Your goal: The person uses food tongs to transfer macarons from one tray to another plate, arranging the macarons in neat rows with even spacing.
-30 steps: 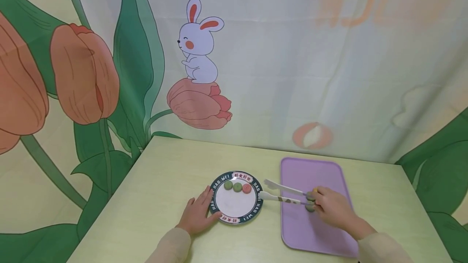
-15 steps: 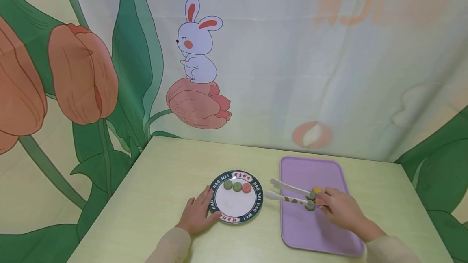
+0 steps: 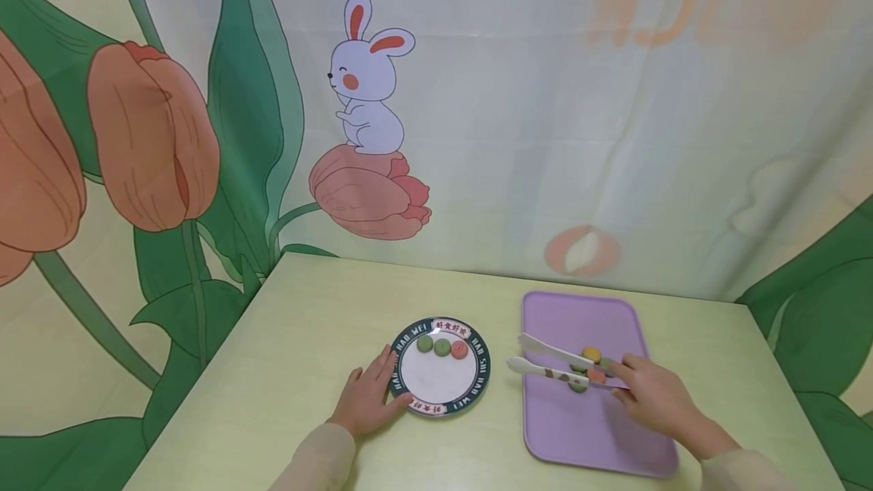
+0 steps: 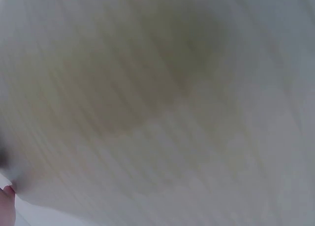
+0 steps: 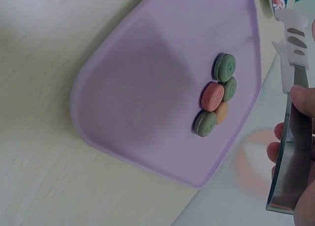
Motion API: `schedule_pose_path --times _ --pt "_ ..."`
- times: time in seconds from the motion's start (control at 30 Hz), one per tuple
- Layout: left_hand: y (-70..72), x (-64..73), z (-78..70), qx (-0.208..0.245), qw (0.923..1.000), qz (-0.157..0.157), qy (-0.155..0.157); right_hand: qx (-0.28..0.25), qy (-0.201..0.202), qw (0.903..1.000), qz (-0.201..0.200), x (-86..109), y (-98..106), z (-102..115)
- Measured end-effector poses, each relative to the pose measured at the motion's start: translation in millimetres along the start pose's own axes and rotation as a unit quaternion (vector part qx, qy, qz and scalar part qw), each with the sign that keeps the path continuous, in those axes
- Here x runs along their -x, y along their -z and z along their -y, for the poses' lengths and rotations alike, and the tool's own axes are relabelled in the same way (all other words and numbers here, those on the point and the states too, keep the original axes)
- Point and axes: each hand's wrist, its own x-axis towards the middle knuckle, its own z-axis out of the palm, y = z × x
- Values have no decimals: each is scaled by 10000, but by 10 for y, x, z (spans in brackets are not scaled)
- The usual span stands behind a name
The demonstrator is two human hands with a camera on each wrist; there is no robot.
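Right grip [image 3: 655, 396]: fingers curled round the back end of the tongs [image 3: 555, 374]. Tong tips spread, nothing between them, reaching just past the left edge of the purple tray [image 3: 580, 430].

Your five tray cookies touch one another, back nearer your hand: pink cookie [image 5: 212, 97] and yellow cookie [image 5: 222, 113] among three green cookies [image 5: 225, 67]. To pinch one cleanly, you'd likely need the tips drawn right, over the cluster. An outer cookie should come easier; a middle one may drag its neighbours. Squeeze evenly, both tips level.

Left grip [image 3: 368, 398]: holding nothing, fingers extended against the plate [image 3: 483, 367], three cookies lined inside. Light pressure there should steady it.
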Motion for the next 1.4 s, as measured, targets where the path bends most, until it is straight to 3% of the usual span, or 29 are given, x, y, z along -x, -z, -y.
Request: schedule_pose_path --times 1.4 --pt "1 -2 2 36 9999 95 73 94 -454 9980 437 340 87 -261"
